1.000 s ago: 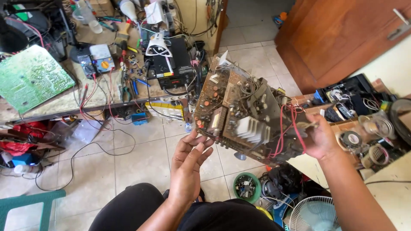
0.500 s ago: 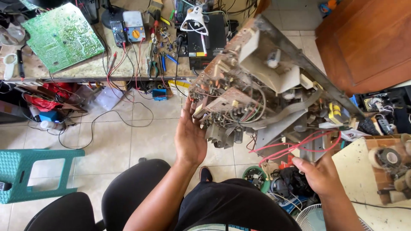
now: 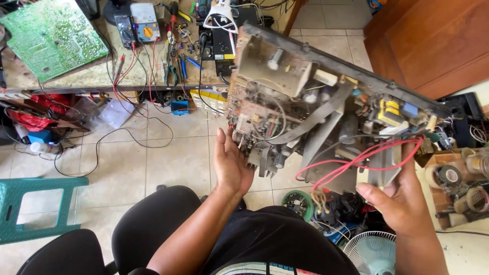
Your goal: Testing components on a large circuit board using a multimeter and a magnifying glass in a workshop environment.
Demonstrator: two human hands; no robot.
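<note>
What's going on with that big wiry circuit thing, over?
Left hand flat against the circuit chassis, near edge. Right hand holding its other end, by the red wires. Chassis tilted, lifted above the floor. Nothing blocking.

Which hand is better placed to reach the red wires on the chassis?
Right. The right hand grips the chassis edge directly below the red wires; the left hand supports the far corner.
</note>
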